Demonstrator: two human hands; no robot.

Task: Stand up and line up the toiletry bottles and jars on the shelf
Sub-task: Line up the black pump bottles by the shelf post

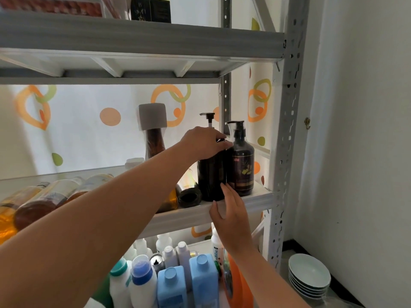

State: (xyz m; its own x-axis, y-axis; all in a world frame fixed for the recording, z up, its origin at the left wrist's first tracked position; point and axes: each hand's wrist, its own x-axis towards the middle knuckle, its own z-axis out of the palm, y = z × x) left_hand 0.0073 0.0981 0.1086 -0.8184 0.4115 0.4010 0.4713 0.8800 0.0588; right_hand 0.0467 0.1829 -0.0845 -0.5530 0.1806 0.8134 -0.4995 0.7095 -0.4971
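Two dark pump bottles stand side by side at the right end of the white shelf (262,197). My left hand (205,143) grips the shoulder of the left pump bottle (210,176). With straight fingers, my right hand (231,210) touches that bottle's base at the shelf's front edge. The right pump bottle (242,163) stands upright against it. A dark jar (189,196) lies on its side just left of them. Several amber and clear bottles (44,198) lie toppled at the shelf's left. A tall bottle with a grey cap (153,127) stands at the back.
A grey slotted metal upright (287,134) bounds the shelf on the right. The shelf below holds several blue, white and orange detergent bottles (178,283). A stack of white bowls (309,276) sits on the floor by the wall. Dark boxes (151,8) stand on the upper shelf.
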